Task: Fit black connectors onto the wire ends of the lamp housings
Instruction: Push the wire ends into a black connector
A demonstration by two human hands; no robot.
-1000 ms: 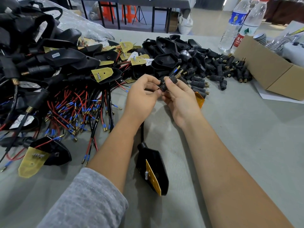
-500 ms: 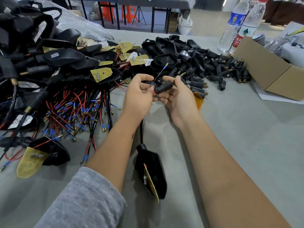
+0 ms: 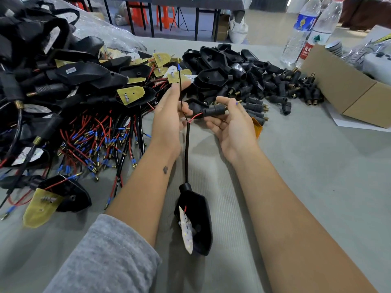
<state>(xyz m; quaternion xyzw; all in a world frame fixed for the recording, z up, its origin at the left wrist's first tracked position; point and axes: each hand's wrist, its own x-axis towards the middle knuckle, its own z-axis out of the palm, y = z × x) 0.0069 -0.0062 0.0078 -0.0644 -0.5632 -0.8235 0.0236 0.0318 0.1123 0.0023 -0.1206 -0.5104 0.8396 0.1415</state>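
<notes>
Both hands raised over a grey table (image 3: 317, 176), fitting a connector onto a housing's wires.

The housing (image 3: 195, 220) lies near the body between the forearms, its cable rising to the hands. The left hand (image 3: 169, 115) pinches the black wire (image 3: 180, 85), which stands upright. The right hand (image 3: 230, 125) holds the connector (image 3: 213, 112), apparently between thumb and fingers, on the red wire (image 3: 195, 117).
</notes>
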